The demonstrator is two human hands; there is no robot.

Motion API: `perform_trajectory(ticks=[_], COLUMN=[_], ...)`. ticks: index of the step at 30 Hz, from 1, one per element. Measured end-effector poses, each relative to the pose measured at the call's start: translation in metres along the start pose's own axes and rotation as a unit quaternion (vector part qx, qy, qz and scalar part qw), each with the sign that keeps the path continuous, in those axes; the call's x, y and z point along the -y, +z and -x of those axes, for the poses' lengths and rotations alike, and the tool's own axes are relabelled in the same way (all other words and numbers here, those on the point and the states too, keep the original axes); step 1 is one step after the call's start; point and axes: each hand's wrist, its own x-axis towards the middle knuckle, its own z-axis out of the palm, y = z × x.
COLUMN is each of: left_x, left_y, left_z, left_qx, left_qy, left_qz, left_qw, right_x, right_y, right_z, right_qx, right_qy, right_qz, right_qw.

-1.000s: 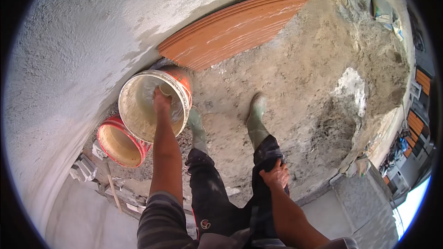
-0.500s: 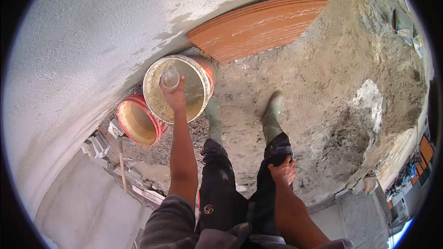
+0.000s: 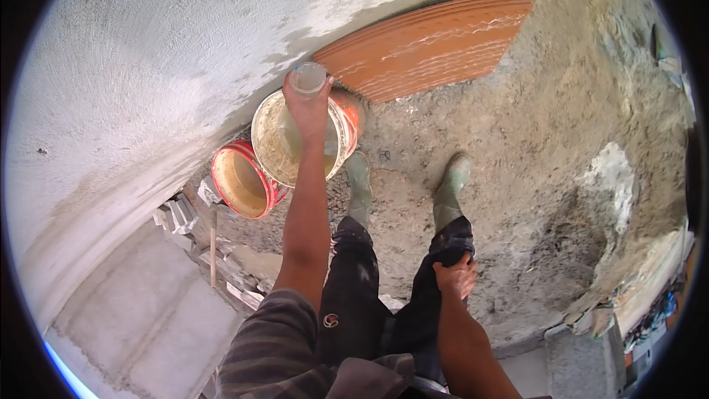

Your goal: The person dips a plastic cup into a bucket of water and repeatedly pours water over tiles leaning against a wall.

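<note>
My left hand (image 3: pixel 309 109) is wrapped round a clear round cup (image 3: pixel 308 78), held up over the far rim of a large bucket (image 3: pixel 269 149). Murky liquid shows inside that bucket. Beside it on the left stands a smaller red-rimmed bucket (image 3: pixel 240 179), with a pale brown inside. My right hand (image 3: pixel 456 278) grips the dark trouser leg (image 3: pixel 436 292) at my right knee.
Stacked orange tiles or panels (image 3: pixel 436 46) lie along the foot of the rough wall (image 3: pixel 170 44). Green boots (image 3: pixel 453 181) stand on uneven dirt. A wooden stick (image 3: pixel 213 247) and broken blocks (image 3: pixel 177 216) are at the left.
My left hand has come up out of the large bucket and now shows the cup, raised toward the wall. My right hand stays at the knee. The view has shifted.
</note>
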Motion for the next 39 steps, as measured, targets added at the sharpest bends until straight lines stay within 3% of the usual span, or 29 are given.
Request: perform_trajectory(ticks=[6,9,27,33,39], left_x=[0.002,-0.014,-0.048,-0.078,-0.085], left_y=[0.019,0.018,0.055,0.077,0.099], left_z=[-0.007,-0.005,0.008,0.012,0.012], left_qx=[-0.032,-0.067,-0.022,-0.021,-0.025], left_qy=[0.058,0.033,0.072,0.043,0.073], left_qz=[-0.137,-0.174,-0.134,-0.191,-0.249], left_qw=[0.988,0.982,0.988,0.98,0.965], right_x=[0.001,-0.002,-0.013,-0.015,-0.017], right_y=[-0.003,-0.003,0.002,-0.006,-0.006], right_z=[0.0,-0.003,-0.01,-0.013,-0.015], right_qx=[0.01,0.024,0.039,0.061,0.062], right_qy=[0.013,0.015,0.019,0.019,0.026], right_qz=[-0.026,-0.039,-0.072,-0.095,-0.11], right_qw=[1.0,0.999,0.996,0.993,0.992])
